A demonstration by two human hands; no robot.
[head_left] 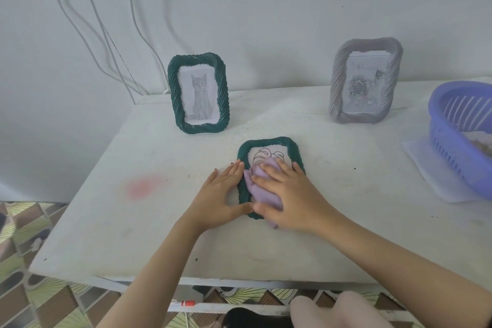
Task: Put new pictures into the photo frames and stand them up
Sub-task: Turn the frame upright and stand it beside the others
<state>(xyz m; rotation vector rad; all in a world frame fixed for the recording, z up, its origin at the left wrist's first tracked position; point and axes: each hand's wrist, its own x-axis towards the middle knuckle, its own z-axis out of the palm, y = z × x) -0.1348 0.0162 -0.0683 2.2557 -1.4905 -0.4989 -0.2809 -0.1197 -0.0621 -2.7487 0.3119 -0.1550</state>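
Three frames are resting on the worktop: green frame and grey frame standing at eleven and one o'clock, flat frame lying centrally. Left grip, spread, is touching its edge; right grip, spread, is pressing one cloth onto it.

Cat frame: back left on the table
Rose frame: back right
Leaf frame: flat, before both
Basket: far right

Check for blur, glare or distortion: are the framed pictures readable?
Head view: soft light, no hard shadows; table edge slightly bowed by the lens; cat in the green standing frame sharp; rose in the grey frame hazy; cloth under the right hand half-hides the drawing in the flat frame.
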